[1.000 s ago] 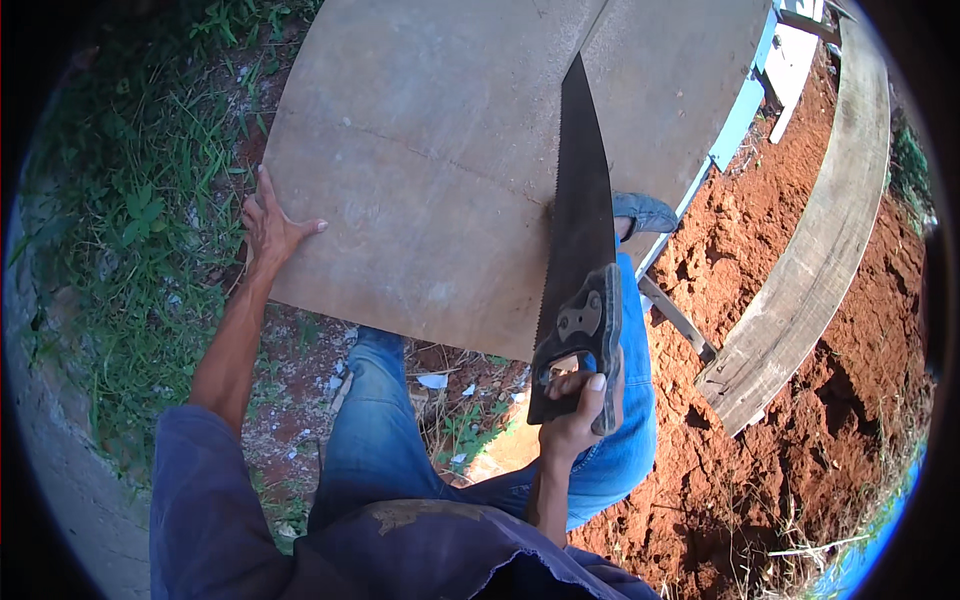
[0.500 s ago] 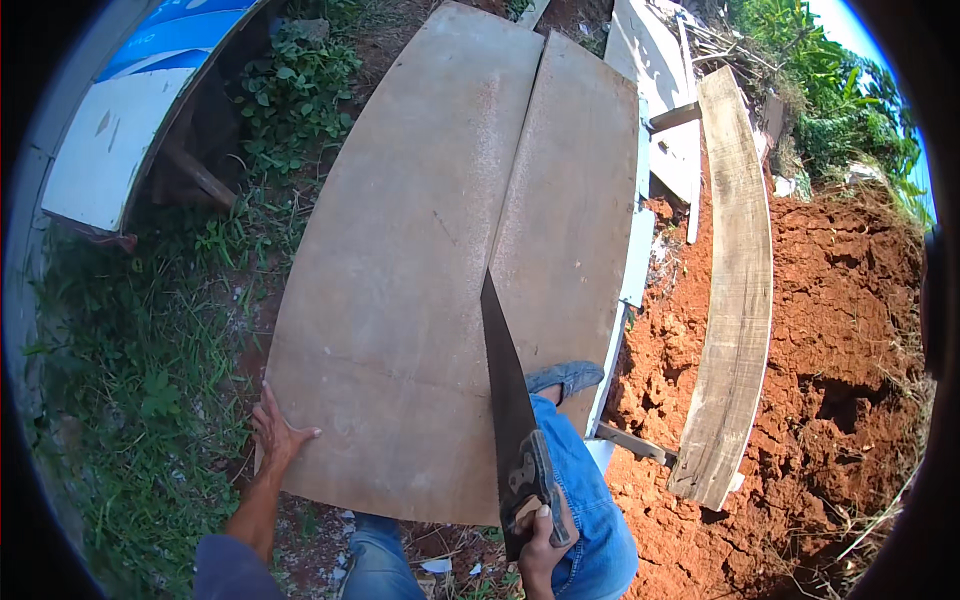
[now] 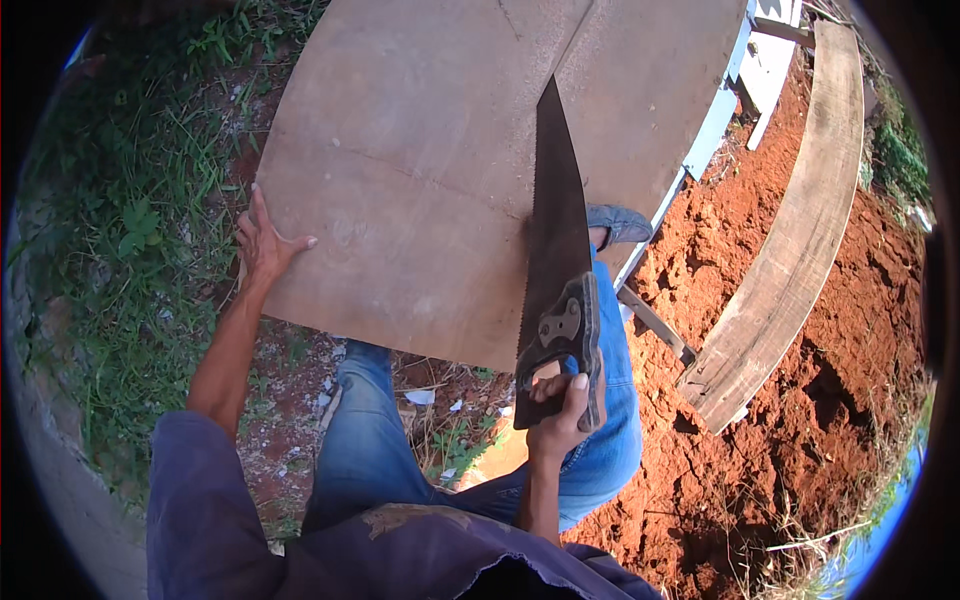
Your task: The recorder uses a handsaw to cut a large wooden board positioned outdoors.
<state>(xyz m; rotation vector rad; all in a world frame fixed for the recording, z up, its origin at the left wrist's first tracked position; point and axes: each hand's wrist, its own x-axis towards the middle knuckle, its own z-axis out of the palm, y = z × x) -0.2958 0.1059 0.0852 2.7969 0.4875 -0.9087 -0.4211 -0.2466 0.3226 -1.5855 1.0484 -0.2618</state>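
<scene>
My right hand (image 3: 560, 415) is closed round the dark handle of a handsaw (image 3: 557, 205) at the lower middle. Its blade slants up and away over a large brown plywood sheet (image 3: 400, 180), with the tip at the near end of a long slit (image 3: 574, 42). How deep the blade sits in the sheet cannot be told. My left hand (image 3: 265, 243) grips the sheet's left edge, thumb on top and fingers at the side, partly hidden beneath. A shoe (image 3: 618, 223) rests on the sheet beside the blade, below a bent leg in blue jeans (image 3: 610, 350).
A curved wooden plank (image 3: 790, 240) lies along the right, over rough red soil (image 3: 830, 370). A wooden strut (image 3: 657, 325) runs between sheet and plank. White boards (image 3: 768, 75) lie at the far right. Grass (image 3: 160, 220) grows on the left, and pale scraps (image 3: 420, 397) litter the ground near my legs.
The view has tilted down toward my body, so the sheet and plank sit higher in the picture. Both hands keep their holds; the saw remains at the slit's near end.
</scene>
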